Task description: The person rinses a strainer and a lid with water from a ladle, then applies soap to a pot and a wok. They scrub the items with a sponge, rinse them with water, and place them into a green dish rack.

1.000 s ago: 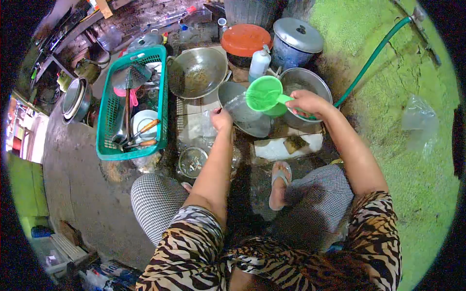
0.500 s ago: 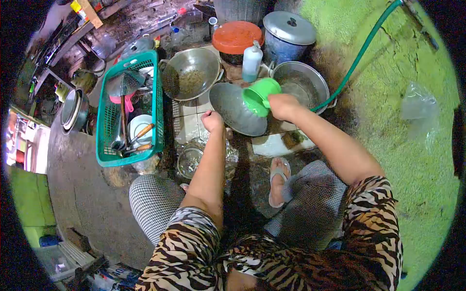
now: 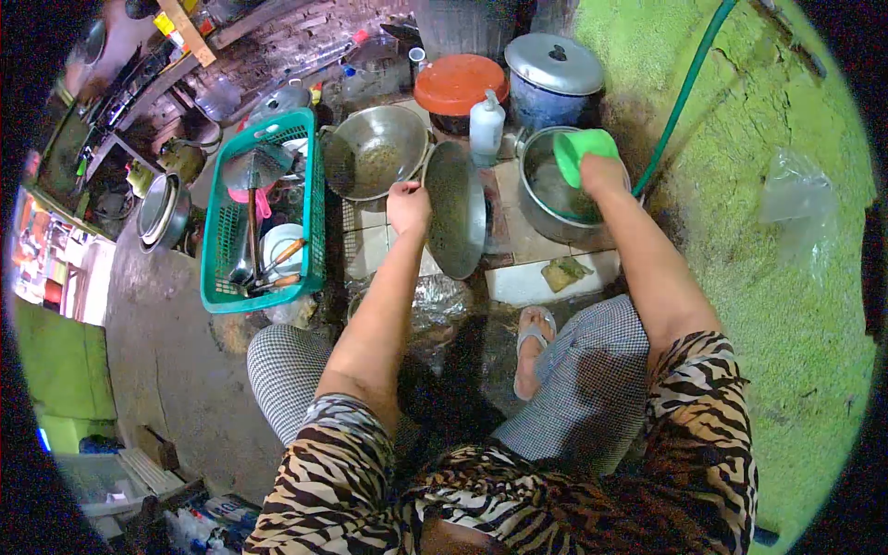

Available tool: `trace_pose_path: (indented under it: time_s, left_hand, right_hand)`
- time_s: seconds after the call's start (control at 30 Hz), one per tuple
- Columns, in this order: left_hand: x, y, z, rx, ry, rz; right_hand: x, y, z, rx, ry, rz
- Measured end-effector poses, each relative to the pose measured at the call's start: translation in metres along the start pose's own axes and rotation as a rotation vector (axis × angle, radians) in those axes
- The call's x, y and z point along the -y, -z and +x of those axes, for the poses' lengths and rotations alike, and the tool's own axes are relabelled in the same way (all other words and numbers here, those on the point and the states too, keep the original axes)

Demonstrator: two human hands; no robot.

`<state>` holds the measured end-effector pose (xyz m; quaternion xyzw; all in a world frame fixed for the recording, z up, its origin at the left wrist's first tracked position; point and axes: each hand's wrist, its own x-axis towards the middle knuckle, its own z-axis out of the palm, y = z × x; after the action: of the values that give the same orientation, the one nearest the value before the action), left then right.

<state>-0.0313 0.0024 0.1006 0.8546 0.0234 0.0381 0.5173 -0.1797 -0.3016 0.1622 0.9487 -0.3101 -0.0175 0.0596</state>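
Note:
Closed around the near-left rim of a grey wok [image 3: 460, 217], my left hand [image 3: 409, 207] holds it tilted on its side above the wet floor. My right hand [image 3: 603, 174] grips a bright green plastic dipper [image 3: 585, 145]. The dipper is tipped over a metal pot [image 3: 546, 205] that has a green hose running into it. Behind the tilted wok sits a second wok [image 3: 375, 148] with murky residue inside. A pump bottle [image 3: 487, 129] stands between the wok and the pot.
A teal basket [image 3: 215, 231] of dishes and ladles stands at left. An orange-lidded container [image 3: 460, 83] and a lidded blue pot [image 3: 552, 97] stand at the back. A sponge [image 3: 564, 273] lies on a white ledge [image 3: 518, 283]. A green wall [image 3: 731, 213] rises at right.
My right hand has carried the dipper from over the wok rightward to above the pot. The wok in my left hand has tipped steeply toward its side.

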Motion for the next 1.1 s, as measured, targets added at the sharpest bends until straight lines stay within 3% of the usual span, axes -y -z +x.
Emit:
trace_pose_path:
  time_s: [0.1, 0.13, 0.17, 0.23, 0.27, 0.33, 0.37, 0.43, 0.47, 0.53, 0.67, 0.73, 0.77, 0.87, 0.9, 0.97, 1.1]
  left_hand:
    - [-0.026, 0.026, -0.007, 0.027, -0.317, 0.034]
    - [-0.037, 0.035, -0.01, 0.013, -0.317, 0.037]
    - [-0.047, 0.043, -0.013, 0.055, -0.413, 0.018]
    - [-0.072, 0.066, -0.026, 0.135, -0.577, 0.035]
    - [-0.086, 0.082, -0.036, 0.176, -0.645, 0.073]
    - [-0.105, 0.109, -0.05, 0.239, -0.817, 0.145]
    - [-0.109, 0.121, -0.054, 0.292, -0.85, 0.163]
    - [-0.11, 0.141, -0.062, 0.338, -0.983, 0.185]
    - [-0.107, 0.148, -0.065, 0.333, -1.084, 0.189]
    - [-0.093, 0.158, -0.067, 0.34, -1.1, 0.21]
    - [-0.077, 0.174, -0.065, 0.408, -1.006, 0.265]
    - [-0.085, 0.2, -0.082, 0.184, -1.199, 0.586]
    - [-0.089, 0.211, -0.089, 0.223, -1.143, 0.67]
    - [-0.099, 0.253, -0.094, 0.614, -0.973, 0.592]
    - [-0.097, 0.263, -0.09, 0.604, -0.963, 0.59]
    - [-0.089, 0.278, -0.079, 0.957, -0.935, 0.517]
    - [-0.083, 0.291, -0.058, 0.756, -1.036, 0.406]
  right_hand:
    - [-0.009, 0.019, -0.017, -0.134, 0.141, -0.16]
    - [-0.009, 0.007, -0.003, -0.141, 0.152, -0.156]
    - [-0.006, -0.019, 0.022, 0.012, 0.111, 0.159]
    - [0.03, 0.029, -0.008, 0.564, -0.168, 0.983]
    - [0.041, 0.047, -0.018, 0.57, -0.148, 0.982]
    - [0.065, 0.069, -0.027, 0.796, -0.01, 1.522]
    - [0.082, 0.077, -0.032, 0.805, 0.012, 1.52]
    - [0.113, 0.091, -0.038, 0.678, -0.05, 1.936]
    - [0.124, 0.092, -0.036, 0.69, -0.033, 1.93]
    - [0.144, 0.089, -0.029, 0.542, -0.073, 2.118]
    - [0.163, 0.093, -0.011, 0.346, -0.004, 2.289]
    - [0.156, 0.096, 0.0, 0.321, 0.085, 2.27]
    - [0.158, 0.102, 0.001, 0.317, 0.12, 2.258]
    - [0.173, 0.122, -0.003, 0.273, 0.24, 2.181]
    - [0.184, 0.128, 0.0, 0.28, 0.292, 2.145]
    - [0.213, 0.136, 0.008, 0.311, 0.386, 2.157]
    - [0.292, 0.146, 0.031, 0.439, 0.568, 2.296]
